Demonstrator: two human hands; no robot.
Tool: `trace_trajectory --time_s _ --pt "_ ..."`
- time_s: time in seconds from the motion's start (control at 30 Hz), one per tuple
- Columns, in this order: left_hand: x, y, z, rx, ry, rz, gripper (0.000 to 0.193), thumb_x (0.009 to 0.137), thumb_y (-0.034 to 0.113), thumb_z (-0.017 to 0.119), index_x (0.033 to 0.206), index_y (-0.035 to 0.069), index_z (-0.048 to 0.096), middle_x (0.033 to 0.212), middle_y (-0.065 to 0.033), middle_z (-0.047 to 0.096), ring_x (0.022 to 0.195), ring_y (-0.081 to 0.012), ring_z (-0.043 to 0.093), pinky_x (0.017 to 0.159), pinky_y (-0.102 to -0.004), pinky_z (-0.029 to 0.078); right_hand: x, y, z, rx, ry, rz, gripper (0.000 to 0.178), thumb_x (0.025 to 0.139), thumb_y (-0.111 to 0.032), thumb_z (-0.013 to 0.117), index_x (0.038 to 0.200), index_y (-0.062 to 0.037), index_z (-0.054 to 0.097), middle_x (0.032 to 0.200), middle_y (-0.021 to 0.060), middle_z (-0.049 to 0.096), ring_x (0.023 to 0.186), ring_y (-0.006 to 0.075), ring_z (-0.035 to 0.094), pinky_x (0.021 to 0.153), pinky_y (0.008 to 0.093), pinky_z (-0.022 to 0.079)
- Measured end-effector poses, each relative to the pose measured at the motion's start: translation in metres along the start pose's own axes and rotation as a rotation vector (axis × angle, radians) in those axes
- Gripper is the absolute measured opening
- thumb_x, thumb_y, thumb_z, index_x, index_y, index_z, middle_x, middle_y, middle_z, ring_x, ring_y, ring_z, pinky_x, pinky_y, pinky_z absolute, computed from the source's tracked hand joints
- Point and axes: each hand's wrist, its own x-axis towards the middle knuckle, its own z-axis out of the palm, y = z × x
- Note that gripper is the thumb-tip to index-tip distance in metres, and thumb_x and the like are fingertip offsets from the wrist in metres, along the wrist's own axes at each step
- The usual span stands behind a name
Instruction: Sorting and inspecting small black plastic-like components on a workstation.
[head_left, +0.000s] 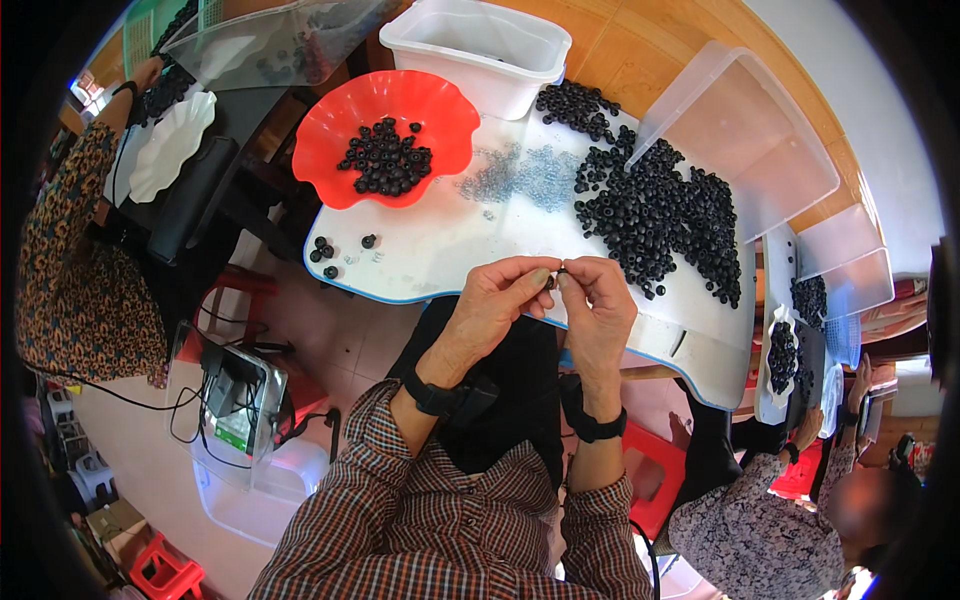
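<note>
A small black piece (550, 282) sat between the fingertips of the 2 hands, above the white table (440, 262)'s near edge: at 2 o'clock from the left hand (492, 312), at 10 o'clock from the right hand (600, 300), about equally near both. Its long axis was too covered to tell. Each hand had thumb and forefinger pinched together on it; which grip was firmer, I could not tell.

From there, the black heap (650, 215) lay at 2 o'clock, nearer the right hand, and the red bowl (318, 130) at 10 o'clock, nearer the left.

I counted 1 red bowl, 1 white tub (505, 92) between 11 and 12 o'clock, and 5 loose black pieces (368, 241) at 9 o'clock; the heap and the clear bits (545, 180) were too crowded to count.
</note>
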Motion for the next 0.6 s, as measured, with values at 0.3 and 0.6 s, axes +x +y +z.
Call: trace_trajectory --time_s 0.3,0.6 --pt "-0.0006 0.0003 0.0001 -0.083 -0.014 0.008 0.025 0.097 0.009 0.054 0.117 -0.003 0.063 0.092 -0.0059 0.063 0.077 -0.0109 0.058 0.067 -0.0220 0.049 -0.0026 -0.0017 0.0030 0.416 0.042 0.264 0.019 0.087 0.006 0.062 0.106 0.0028 0.060 0.097 0.0072 0.065 0.084 0.0103 0.063 0.076 0.0224 0.051" --pt "-0.0002 0.0016 0.0011 -0.125 -0.049 -0.004 0.026 0.097 0.011 0.054 0.118 -0.003 0.062 0.091 -0.0057 0.063 0.077 -0.0106 0.058 0.067 -0.0218 0.048 -0.0032 -0.0001 0.0011 0.416 0.047 0.279 0.025 0.087 0.005 0.064 0.112 0.0033 0.061 0.097 0.0078 0.067 0.085 0.0104 0.062 0.071 0.0222 0.050"
